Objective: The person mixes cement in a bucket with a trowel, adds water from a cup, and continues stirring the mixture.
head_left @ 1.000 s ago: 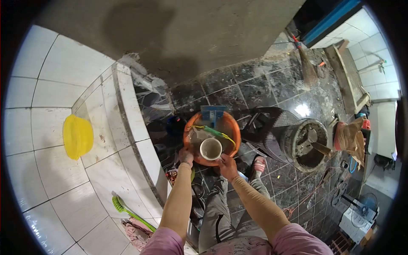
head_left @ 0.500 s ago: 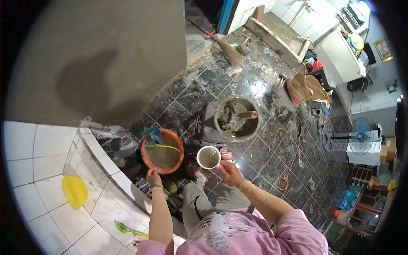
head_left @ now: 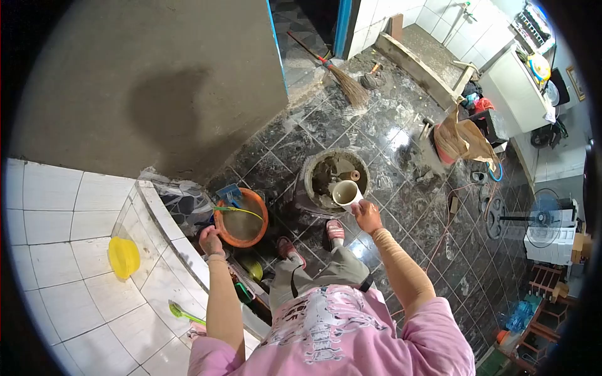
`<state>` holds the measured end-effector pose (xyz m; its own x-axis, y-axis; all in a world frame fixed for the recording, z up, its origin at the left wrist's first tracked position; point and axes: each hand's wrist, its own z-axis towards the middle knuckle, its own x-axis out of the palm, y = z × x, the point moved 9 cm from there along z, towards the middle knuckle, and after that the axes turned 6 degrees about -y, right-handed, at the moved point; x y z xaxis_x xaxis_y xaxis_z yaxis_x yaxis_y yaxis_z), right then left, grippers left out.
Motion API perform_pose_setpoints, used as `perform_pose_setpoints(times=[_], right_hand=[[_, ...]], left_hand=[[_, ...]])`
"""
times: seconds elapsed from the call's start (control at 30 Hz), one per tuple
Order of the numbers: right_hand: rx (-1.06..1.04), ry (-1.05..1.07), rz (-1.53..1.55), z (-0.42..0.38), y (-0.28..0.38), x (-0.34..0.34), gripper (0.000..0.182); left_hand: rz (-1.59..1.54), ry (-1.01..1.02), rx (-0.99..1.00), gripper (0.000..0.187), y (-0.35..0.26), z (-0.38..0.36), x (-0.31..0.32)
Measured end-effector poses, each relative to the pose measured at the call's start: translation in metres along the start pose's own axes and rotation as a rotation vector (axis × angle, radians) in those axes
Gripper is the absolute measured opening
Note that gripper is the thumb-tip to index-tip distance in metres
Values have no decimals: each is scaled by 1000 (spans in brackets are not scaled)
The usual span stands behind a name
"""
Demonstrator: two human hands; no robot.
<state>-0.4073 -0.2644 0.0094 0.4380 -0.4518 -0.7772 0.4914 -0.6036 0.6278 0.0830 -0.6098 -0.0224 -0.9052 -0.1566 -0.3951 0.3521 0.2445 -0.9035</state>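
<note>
A white mug (head_left: 345,192) is gripped in my right hand (head_left: 367,216), its mouth tipped towards a round bucket (head_left: 310,182) and overlapping the near right rim. Wet grey mortar (head_left: 324,173) lies inside this bucket, and a tool's round wooden handle end (head_left: 355,175) pokes up from it. My left hand (head_left: 211,240) is at the left rim of an orange basin (head_left: 265,220), fingers curled; what they hold, if anything, I cannot make out. Cloudy water (head_left: 242,227) stands in the basin, with a yellow-green thin handle (head_left: 238,210) across the top.
A broom (head_left: 345,81) leans by the doorway. A torn brown sack (head_left: 464,138) stands on the right, with an orange cord (head_left: 446,222) on the dusty black tiles. A low tiled ledge (head_left: 164,225), a yellow bowl (head_left: 124,257) and a green brush (head_left: 182,312) are on my left.
My right hand has carried the mug forward and right, from above my feet to the mortar bucket, and tipped it. My left hand has shifted from the basin's near rim to its left side.
</note>
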Motion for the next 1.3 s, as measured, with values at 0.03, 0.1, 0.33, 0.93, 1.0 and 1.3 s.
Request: perform_pose_setpoints(times=[0.03, 0.1, 0.33, 0.93, 1.0, 1.3], right_hand=[[-1, 2, 16, 6, 2, -1, 33], [25, 23, 42, 17, 2, 0, 33], [21, 21, -15, 27, 20, -13, 32], [147, -50, -205, -2, -17, -53, 35], [151, -142, -228, -7, -21, -58, 34], [450, -143, 15, -35, -20, -20, 37]], left_hand=[[33, -13, -26, 15, 6, -5, -7], [-26, -69, -157, 17, 25, -26, -23], [-12, -50, -317, 16, 78, -75, -57], [87, 117, -270, 14, 73, -44, -37], [89, 114, -312, 14, 83, -38, -41], [129, 288, -245, 14, 90, -8, -48]])
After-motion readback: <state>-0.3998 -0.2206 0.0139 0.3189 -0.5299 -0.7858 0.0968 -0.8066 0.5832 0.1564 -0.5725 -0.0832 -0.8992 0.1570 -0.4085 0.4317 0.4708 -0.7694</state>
